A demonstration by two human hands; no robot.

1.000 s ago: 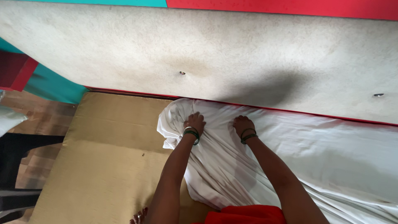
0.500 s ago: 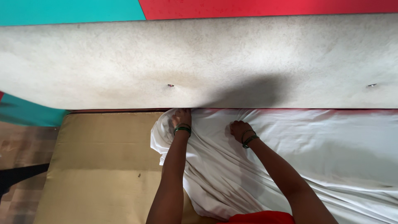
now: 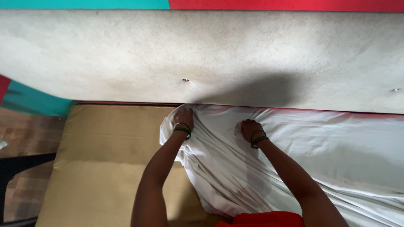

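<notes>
A sheet (image 3: pixel 294 159) lies spread over the right part of a mattress (image 3: pixel 105 168), leaving the mattress's left part uncovered. Behind both, along the far edge, stands a padded headboard (image 3: pixel 210 54), and the sheet's far edge runs right up against its base. The left hand (image 3: pixel 184 117) rests on the sheet's far left corner, touching the headboard's foot (the fingertips are hidden in the fold). The right hand (image 3: pixel 249 128) presses on the sheet just to the right, slightly nearer the person. Floor (image 3: pixel 25 134) lies left of the mattress.
</notes>
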